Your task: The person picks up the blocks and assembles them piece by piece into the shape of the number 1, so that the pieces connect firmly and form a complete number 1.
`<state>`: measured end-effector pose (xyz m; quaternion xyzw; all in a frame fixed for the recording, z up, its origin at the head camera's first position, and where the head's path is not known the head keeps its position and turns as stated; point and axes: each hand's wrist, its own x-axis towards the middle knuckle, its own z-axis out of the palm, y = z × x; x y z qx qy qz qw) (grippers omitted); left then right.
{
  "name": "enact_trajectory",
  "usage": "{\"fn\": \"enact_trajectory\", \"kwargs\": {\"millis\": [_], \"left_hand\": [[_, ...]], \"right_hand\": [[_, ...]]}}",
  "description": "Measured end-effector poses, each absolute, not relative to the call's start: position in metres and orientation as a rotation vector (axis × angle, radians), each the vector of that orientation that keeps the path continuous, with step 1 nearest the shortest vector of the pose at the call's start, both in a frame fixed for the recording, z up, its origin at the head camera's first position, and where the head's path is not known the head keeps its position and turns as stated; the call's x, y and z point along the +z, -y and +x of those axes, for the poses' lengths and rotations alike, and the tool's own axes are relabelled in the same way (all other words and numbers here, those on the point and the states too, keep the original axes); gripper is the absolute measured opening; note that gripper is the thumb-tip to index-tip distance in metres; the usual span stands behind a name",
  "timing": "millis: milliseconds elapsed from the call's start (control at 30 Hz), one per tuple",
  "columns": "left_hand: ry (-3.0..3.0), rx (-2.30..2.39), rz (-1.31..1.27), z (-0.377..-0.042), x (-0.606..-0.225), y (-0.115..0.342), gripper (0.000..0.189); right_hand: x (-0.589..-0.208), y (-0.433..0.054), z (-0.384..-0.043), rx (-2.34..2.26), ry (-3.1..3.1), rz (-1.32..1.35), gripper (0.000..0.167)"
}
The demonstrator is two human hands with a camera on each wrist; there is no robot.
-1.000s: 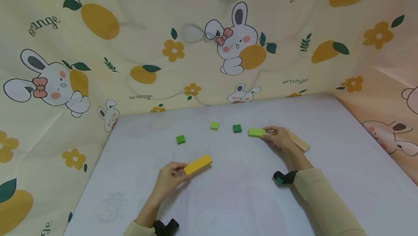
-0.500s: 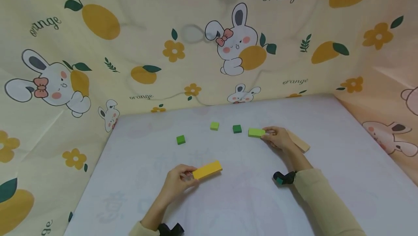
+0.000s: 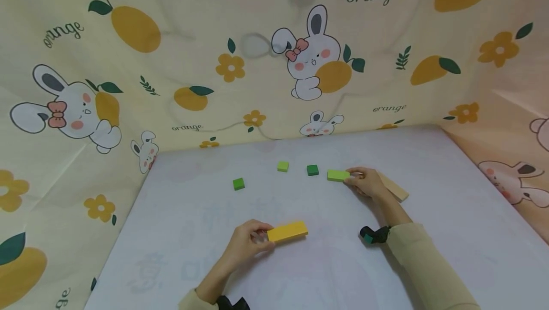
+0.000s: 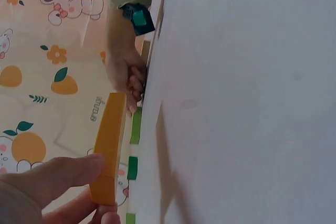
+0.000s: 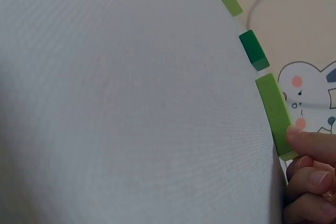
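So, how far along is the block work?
Looks done: the small square lime block, small square dark green block and small square mid-green block rest apart on the white table. In hand: the left fingers hold a rectangular yellow block above it; the right fingers pinch a rectangular lime block. Probably left: lowering the yellow block.

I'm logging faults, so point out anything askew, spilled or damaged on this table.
Nothing looks spilled or damaged. Only the tan plank stands out mildly: it lies slantwise on the table, partly hidden by the right hand, at an angle to the long light green block that the hand holds.
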<state>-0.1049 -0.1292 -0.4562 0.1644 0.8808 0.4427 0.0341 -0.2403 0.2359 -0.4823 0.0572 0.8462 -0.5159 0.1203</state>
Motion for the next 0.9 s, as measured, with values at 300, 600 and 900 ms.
{"fn": "enact_trajectory", "kwargs": {"millis": [300, 600, 900], "left_hand": [[-2.622, 1.396, 0.59, -0.104, -0.459, 0.117, 0.031], [-2.581, 1.369, 0.594, -0.102, -0.464, 0.107, 0.03], [-2.557, 1.312, 0.562, -0.098, -0.468, 0.101, 0.029]], "right_hand": [[-0.482, -0.237, -0.241, -1.501, -2.455, 0.178, 0.051], [-0.48, -0.238, -0.238, -1.567, -2.435, 0.148, 0.053], [-0.485, -0.237, -0.242, -1.531, -2.432, 0.183, 0.049]]}}
